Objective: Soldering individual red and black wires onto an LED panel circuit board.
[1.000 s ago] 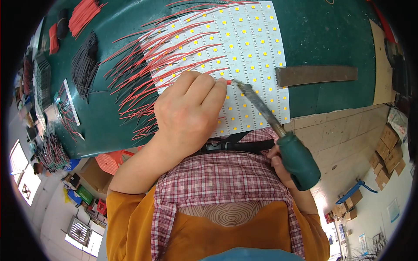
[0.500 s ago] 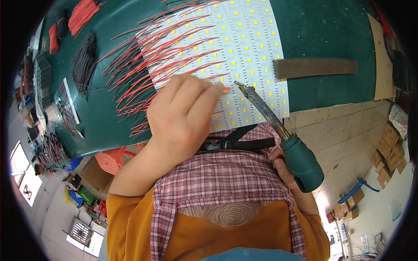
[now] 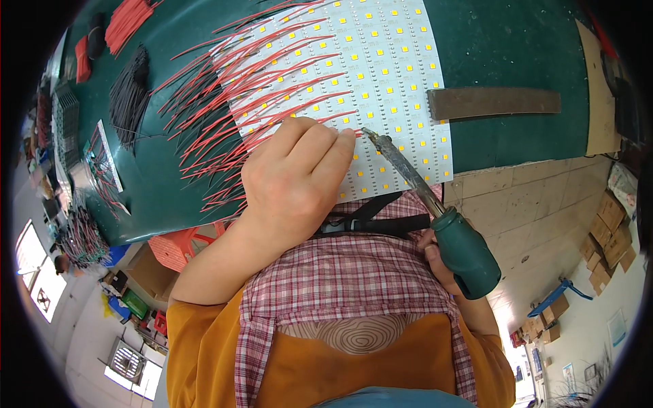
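My left hand [image 3: 294, 178] pinches a red wire [image 3: 358, 134] whose end shows just past the fingertips, over a white LED circuit board [image 3: 401, 146] dotted with yellow chips. In my right hand [image 3: 442, 268] is a soldering iron [image 3: 469, 255] with a green handle; most of those fingers are hidden behind it. Its tip [image 3: 369, 131] meets the board right beside the wire's end. Rows of red wires [image 3: 292, 64] run leftward off the board, with black wires [image 3: 204, 102] among them.
A dark flat bar [image 3: 495, 104] lies across the board's right edge on the green table [image 3: 510, 47]. To the left are a black wire bundle [image 3: 130, 98], a red wire bundle [image 3: 130, 26] and a narrow white strip with wires [image 3: 109, 160]. A red stool [image 3: 173, 248] stands below the table edge.
My left hand has shifted slightly right with the red wire, bringing its end up to the iron's tip. The iron has moved a little to the left.
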Demonstrator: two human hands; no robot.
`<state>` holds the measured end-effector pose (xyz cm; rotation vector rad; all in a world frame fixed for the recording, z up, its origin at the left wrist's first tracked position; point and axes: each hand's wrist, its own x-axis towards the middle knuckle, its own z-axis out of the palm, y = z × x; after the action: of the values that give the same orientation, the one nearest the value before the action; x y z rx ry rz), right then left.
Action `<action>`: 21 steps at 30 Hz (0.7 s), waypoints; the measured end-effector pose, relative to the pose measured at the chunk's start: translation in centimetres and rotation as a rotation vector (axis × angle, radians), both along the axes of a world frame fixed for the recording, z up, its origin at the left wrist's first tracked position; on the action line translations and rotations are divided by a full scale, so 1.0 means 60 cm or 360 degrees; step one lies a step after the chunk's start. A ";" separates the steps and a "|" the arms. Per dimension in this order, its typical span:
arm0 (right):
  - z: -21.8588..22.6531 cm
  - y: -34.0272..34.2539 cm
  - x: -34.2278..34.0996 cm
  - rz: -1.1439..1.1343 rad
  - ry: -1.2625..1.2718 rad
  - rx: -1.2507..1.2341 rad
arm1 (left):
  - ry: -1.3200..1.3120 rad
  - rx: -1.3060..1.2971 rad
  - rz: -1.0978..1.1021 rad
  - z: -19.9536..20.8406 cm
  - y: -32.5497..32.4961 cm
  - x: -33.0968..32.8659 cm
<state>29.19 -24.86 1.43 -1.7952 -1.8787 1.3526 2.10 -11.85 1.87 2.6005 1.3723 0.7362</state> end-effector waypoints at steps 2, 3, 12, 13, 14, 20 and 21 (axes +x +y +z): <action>-0.001 0.004 0.000 -0.0097 0.0026 0.0029 | 0.0003 0.0006 -0.0002 -0.001 0.001 0.000; 0.003 0.013 0.003 0.0040 -0.0060 0.0024 | -0.0001 0.0004 -0.0003 -0.002 0.000 -0.001; 0.003 0.006 -0.005 -0.0133 0.0137 0.0015 | 0.0029 0.0021 0.0015 -0.006 0.004 -0.007; 0.000 0.001 -0.004 -0.0372 0.0307 -0.0136 | 0.0028 0.0032 0.0012 -0.007 0.005 -0.006; -0.003 -0.003 -0.006 -0.0374 0.0307 -0.0135 | 0.0027 0.0033 0.0011 -0.007 0.005 -0.007; 0.010 0.009 -0.007 -0.0036 -0.0152 0.0032 | -0.0007 -0.0023 0.0027 0.003 0.007 -0.007; 0.016 0.016 -0.007 -0.0083 -0.0043 -0.0013 | -0.0094 0.0070 -0.0003 0.007 0.006 -0.006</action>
<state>28.79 -23.90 2.37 -1.8619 -1.8293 1.3264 1.76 -11.51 2.28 2.5902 1.3525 0.8450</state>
